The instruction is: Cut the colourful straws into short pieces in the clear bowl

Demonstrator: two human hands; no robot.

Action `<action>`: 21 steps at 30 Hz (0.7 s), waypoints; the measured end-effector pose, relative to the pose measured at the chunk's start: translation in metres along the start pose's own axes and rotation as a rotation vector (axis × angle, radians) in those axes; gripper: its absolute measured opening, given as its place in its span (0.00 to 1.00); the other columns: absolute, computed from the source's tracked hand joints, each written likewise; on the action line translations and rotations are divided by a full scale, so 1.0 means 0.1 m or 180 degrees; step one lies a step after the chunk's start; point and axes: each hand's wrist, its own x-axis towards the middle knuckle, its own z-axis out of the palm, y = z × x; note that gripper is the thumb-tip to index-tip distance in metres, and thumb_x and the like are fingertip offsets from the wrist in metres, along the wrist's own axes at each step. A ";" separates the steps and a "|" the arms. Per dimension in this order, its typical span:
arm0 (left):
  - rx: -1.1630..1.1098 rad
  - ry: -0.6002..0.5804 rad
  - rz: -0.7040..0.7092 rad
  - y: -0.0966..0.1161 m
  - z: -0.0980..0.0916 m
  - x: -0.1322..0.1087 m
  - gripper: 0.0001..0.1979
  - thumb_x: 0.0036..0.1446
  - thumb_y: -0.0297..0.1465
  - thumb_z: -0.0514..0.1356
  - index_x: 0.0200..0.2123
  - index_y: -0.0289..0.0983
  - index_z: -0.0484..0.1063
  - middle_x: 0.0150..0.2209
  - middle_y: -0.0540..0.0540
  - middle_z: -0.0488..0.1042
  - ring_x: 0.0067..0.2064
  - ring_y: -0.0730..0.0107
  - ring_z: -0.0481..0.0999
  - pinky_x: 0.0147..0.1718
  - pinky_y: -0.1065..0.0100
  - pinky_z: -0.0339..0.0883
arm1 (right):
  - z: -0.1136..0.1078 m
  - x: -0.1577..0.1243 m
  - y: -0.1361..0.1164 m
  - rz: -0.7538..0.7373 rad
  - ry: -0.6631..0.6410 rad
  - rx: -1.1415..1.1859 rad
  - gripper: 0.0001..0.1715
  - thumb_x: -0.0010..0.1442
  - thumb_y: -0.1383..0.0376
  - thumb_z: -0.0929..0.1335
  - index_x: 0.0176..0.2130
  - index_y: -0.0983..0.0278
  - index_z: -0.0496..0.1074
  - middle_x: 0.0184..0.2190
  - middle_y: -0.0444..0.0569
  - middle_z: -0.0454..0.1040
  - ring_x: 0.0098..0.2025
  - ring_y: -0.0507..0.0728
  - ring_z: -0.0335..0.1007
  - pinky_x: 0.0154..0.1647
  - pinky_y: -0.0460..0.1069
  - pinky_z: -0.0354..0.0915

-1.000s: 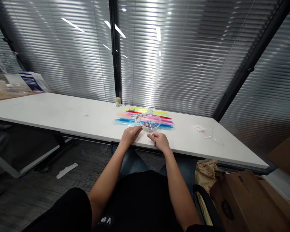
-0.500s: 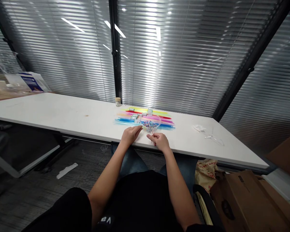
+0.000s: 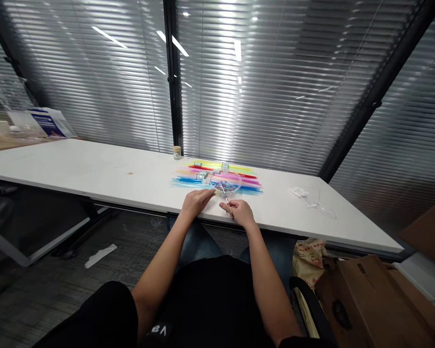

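A clear round bowl [image 3: 238, 182] of small multicoloured beads [image 3: 227, 186] stands near the table's front edge. At its left front side is my left hand [image 3: 196, 202], fingers together and fingertips against the bowl. My right hand [image 3: 239, 211], in front of the bowl, is closed around a thin stick [image 3: 226, 197]. The stick slants up and left, its far end over the beads. It has a reddish-brown part near my fingers and looks paler toward the tip. Bundles of coloured strands [image 3: 181, 181], yellow, red, pink and blue, lie under and behind the bowl, with small labels [image 3: 225, 166] on them.
A small jar with a tan lid [image 3: 177, 152] stands at the white table's [image 3: 94, 166] back edge. Crumpled tissue [image 3: 298, 192] and clear plastic [image 3: 322, 209] lie to the right. Cardboard boxes [image 3: 377, 299] and a paper bag [image 3: 309, 261] are on the floor at right.
The stick's tip has shifted slightly left over the beads, and the beads look rearranged. My two hands are almost where they were.
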 end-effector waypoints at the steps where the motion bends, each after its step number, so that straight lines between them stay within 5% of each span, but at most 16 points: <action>1: -0.0004 -0.0022 -0.0022 0.00 0.00 0.00 0.11 0.65 0.33 0.53 0.44 0.39 0.74 0.37 0.46 0.80 0.34 0.69 0.79 0.32 0.72 0.68 | 0.00 0.00 0.00 -0.0003 -0.0002 0.0006 0.34 0.54 0.40 0.64 0.14 0.62 0.58 0.12 0.42 0.62 0.19 0.52 0.60 0.23 0.46 0.52; 21: 0.0231 0.0110 -0.0156 0.04 0.00 0.00 0.11 0.63 0.34 0.55 0.44 0.38 0.73 0.36 0.46 0.80 0.32 0.70 0.78 0.29 0.72 0.66 | 0.00 0.00 0.01 0.0087 0.0047 0.0144 0.34 0.53 0.39 0.64 0.14 0.62 0.59 0.12 0.41 0.62 0.19 0.52 0.60 0.23 0.46 0.51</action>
